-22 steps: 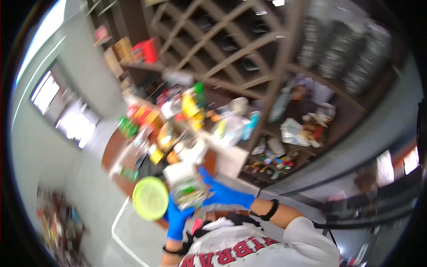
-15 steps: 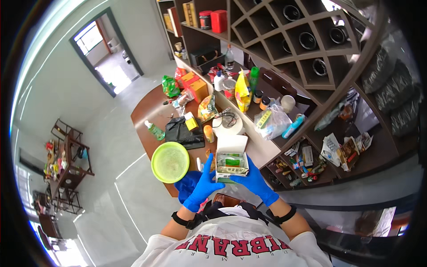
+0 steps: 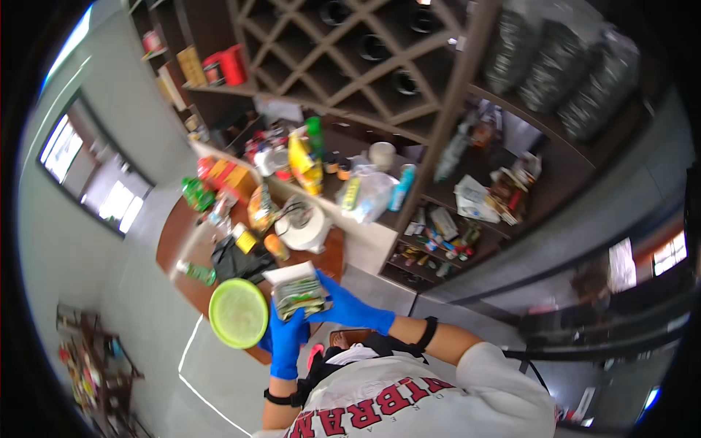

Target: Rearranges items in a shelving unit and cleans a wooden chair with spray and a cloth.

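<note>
The person holds a small white box point(image 3: 296, 290) in two gloved hands, close before the body by the table's point(image 3: 174, 233) near edge. The left hand point(image 3: 288, 334) looks partly curled at one side and the right hand point(image 3: 339, 304) braces the other; how far their fingers wrap underneath I can't tell. With the flap point(image 3: 288, 272) raised, gripping both sides probably keeps the packets point(image 3: 299, 299) from spilling. A yellow-green basin point(image 3: 238, 314) sits just left, presumably handy.

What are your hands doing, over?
Left hand and right hand holding white box. Box open, packets showing. Green bowl close by, left of box.
</note>
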